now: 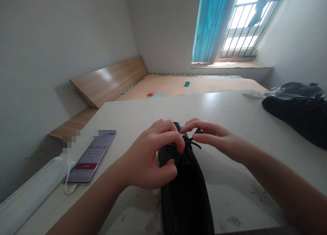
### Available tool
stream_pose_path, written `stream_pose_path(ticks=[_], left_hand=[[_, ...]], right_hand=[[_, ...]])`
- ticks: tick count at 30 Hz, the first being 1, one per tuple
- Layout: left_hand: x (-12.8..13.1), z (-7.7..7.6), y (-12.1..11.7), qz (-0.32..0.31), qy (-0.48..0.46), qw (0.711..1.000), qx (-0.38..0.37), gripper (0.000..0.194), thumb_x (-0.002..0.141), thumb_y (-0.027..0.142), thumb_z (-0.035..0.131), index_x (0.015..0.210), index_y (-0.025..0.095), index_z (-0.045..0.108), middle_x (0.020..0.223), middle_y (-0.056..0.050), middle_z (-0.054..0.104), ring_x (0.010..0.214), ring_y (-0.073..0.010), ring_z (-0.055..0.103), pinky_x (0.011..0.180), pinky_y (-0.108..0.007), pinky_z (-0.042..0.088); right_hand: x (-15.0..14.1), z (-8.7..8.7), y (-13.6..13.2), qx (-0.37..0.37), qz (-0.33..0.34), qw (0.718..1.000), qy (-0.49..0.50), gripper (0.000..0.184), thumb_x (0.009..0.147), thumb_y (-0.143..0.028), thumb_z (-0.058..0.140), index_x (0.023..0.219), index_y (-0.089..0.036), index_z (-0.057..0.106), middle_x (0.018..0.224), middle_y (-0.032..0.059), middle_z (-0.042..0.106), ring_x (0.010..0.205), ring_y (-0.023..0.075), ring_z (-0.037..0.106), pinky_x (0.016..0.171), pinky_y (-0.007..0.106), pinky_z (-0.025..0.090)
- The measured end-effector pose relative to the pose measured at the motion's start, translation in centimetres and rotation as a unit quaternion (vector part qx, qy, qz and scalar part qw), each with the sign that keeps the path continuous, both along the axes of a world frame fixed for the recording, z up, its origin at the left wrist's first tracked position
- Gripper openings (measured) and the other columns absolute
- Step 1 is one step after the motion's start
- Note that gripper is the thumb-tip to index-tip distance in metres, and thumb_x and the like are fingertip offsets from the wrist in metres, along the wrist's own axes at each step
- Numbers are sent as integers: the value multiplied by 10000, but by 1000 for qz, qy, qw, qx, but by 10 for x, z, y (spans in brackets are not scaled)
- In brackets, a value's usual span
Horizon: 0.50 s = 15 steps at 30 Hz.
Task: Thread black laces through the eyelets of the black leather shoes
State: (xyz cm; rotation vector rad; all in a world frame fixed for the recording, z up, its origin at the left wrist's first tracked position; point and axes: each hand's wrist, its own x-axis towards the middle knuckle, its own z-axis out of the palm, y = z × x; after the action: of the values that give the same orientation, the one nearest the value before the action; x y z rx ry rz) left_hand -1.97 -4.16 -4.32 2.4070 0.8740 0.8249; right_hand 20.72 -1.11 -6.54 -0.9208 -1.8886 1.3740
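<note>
A black leather lace-up shoe (187,197) lies on the white table, its heel end toward me and its toe pointing away. My left hand (155,153) is over the shoe's left side, fingers curled, thumb and index finger apart above the lacing. Whether a lace touches its fingertips is hard to make out. On the other side, my right hand (212,134) has a loop of the black shoelace (196,145) between thumb and fingers. A loose lace end sticks out to the right below it. Both hands partly cover the toe.
On the left of the white table (143,112) lie a phone (90,160) showing a timer and a white elongated device (33,197) with a cable. Another black shoe (296,114) stands at the right edge, near a small white packet (253,94). Behind is a bed (168,81).
</note>
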Motion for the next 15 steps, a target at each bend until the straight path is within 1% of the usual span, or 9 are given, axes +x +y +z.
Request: stream_pose_path(ticks=[3, 6, 9, 12, 15], left_hand=[[2, 1, -4, -11, 25, 999, 26, 225, 640, 63, 611, 821, 195, 642, 931, -14, 509, 928, -150, 478, 823, -259, 413], [3, 0, -4, -2, 33, 998, 46, 127, 703, 98, 634, 785, 192, 655, 897, -17, 526, 913, -148, 483, 817, -257, 415], [1, 0, -3, -11, 38, 998, 46, 139, 730, 84, 624, 796, 200, 660, 881, -8, 554, 898, -141, 488, 814, -255, 415], [1, 0, -3, -18, 50, 998, 35, 200, 696, 67, 640, 843, 202, 658, 895, -1, 572, 894, -144, 489, 816, -265, 416], [2, -2, -3, -8, 52, 997, 50, 148, 723, 86, 648, 822, 196, 659, 860, -1, 578, 867, -145, 486, 795, -270, 412]], right_hand=[[-5, -3, -5, 55, 17, 998, -33, 218, 883, -387, 619, 1019, -237, 699, 1180, 59, 515, 1130, 208, 494, 989, 350, 381], [-11, -5, -9, 67, 7, 997, -29, 165, 876, -358, 626, 955, -229, 692, 1171, 58, 520, 1190, 218, 467, 1067, 364, 326], [-17, -6, -12, 66, -2, 998, -12, 109, 866, -311, 627, 892, -217, 674, 1108, 52, 550, 1144, 212, 492, 1056, 367, 334], [-22, -6, -13, 65, -19, 998, -5, 71, 850, -262, 616, 832, -201, 648, 1036, 51, 568, 1094, 212, 503, 1027, 375, 352], [-25, -8, -12, 68, -28, 997, 0, 61, 830, -234, 607, 792, -195, 634, 972, 46, 561, 1036, 208, 513, 992, 383, 371]])
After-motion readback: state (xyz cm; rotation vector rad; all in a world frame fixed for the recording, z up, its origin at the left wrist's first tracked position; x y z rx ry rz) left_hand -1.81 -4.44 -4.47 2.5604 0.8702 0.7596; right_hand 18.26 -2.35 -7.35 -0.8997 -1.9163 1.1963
